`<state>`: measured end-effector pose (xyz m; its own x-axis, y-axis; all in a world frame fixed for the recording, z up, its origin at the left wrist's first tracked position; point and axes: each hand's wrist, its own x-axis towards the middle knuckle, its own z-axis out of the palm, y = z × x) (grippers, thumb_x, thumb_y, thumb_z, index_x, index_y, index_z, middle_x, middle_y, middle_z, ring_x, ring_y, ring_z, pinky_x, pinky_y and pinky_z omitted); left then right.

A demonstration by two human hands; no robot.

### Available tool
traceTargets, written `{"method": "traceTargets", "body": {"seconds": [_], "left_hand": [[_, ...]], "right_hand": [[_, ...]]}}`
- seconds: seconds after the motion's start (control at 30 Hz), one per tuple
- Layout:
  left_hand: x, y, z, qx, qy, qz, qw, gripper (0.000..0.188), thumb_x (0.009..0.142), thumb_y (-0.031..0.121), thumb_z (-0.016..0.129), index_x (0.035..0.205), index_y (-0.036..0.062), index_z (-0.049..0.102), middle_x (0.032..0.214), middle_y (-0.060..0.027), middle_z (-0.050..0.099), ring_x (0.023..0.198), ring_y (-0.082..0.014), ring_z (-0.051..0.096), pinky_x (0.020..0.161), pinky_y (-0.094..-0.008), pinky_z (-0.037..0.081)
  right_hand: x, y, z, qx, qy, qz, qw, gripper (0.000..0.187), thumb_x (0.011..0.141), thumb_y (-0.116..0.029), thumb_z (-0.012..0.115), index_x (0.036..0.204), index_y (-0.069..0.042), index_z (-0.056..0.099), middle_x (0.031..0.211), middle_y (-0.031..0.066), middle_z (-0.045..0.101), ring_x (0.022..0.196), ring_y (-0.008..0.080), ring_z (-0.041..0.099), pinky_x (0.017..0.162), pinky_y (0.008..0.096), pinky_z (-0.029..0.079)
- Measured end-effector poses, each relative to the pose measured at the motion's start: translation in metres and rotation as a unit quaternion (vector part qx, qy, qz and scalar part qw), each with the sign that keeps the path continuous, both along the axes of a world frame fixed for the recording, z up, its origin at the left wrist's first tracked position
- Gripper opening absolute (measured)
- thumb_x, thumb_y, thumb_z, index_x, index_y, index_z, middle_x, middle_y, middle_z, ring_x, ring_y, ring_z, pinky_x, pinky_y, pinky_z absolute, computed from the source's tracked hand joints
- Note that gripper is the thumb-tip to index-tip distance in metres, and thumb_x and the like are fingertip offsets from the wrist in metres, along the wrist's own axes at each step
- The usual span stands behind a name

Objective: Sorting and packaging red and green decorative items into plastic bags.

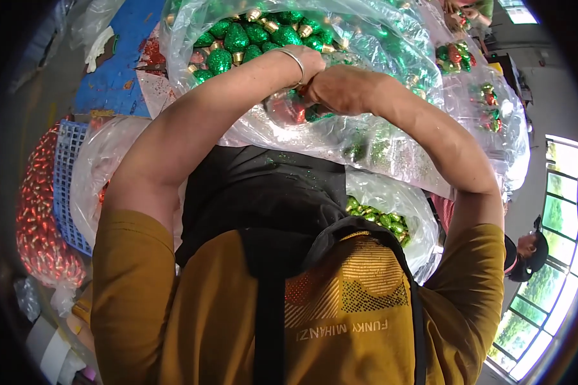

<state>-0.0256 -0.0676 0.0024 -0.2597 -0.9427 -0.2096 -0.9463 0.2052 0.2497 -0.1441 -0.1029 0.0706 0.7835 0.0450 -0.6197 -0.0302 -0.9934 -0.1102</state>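
My left hand [311,63], a bracelet at its wrist, meets my right hand [345,88] over the worktable. The fingers of both curl inward and press together; what they pinch is hidden behind them. Just below the fingertips show a red glittery ornament [298,114] and a bit of green under clear plastic; I cannot tell if either is held. Beyond my left hand, an open clear plastic bag [379,48] holds several green glittery bulb ornaments [236,38] with gold caps.
Red and green ornament clusters [455,56] lie on plastic at right. A bag of green ornaments [380,218] sits by my lap. At left are a blue crate [70,183] and a sack of red ornaments [45,218]. Another person's hand [465,9] works at the far right; someone [526,253] is farther right.
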Motion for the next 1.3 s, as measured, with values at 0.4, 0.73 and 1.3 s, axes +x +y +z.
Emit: {"method": "traceTargets", "body": {"seconds": [0.4, 0.73, 1.3], "left_hand": [[0.003, -0.006, -0.002, -0.023, 0.049, -0.005, 0.999, 0.014, 0.074, 0.012, 0.063, 0.084, 0.0043, 0.069, 0.095, -0.0163, 0.067, 0.088, -0.0347, 0.065, 0.073, -0.0414, 0.054], [-0.013, -0.003, 0.02, -0.015, -0.044, -0.026, 0.999, 0.014, 0.078, 0.0, 0.054, 0.083, -0.0021, 0.067, 0.092, -0.0193, 0.066, 0.088, -0.0345, 0.065, 0.073, -0.0406, 0.054], [0.008, 0.118, -0.001, -0.381, 0.165, 0.026, 0.909, 0.025, 0.079, 0.011, 0.068, 0.101, 0.0, 0.065, 0.107, -0.0131, 0.061, 0.109, -0.0318, 0.055, 0.088, -0.0393, 0.047]], "right_hand": [[-0.008, -0.015, 0.001, 0.097, -0.077, -0.012, 0.992, 0.027, 0.089, -0.027, 0.06, 0.1, -0.002, 0.066, 0.094, 0.0145, 0.068, 0.085, 0.0331, 0.064, 0.074, 0.0399, 0.051], [-0.141, -0.033, -0.13, -0.011, -0.375, -0.491, 0.786, 0.035, 0.09, -0.034, 0.06, 0.093, 0.001, 0.064, 0.082, 0.0197, 0.065, 0.078, 0.0306, 0.064, 0.069, 0.0417, 0.049], [-0.099, 0.008, -0.021, 0.254, -0.609, -0.423, 0.621, 0.034, 0.081, -0.027, 0.072, 0.1, 0.001, 0.065, 0.091, 0.0132, 0.066, 0.079, 0.018, 0.064, 0.07, 0.0329, 0.053]]}}
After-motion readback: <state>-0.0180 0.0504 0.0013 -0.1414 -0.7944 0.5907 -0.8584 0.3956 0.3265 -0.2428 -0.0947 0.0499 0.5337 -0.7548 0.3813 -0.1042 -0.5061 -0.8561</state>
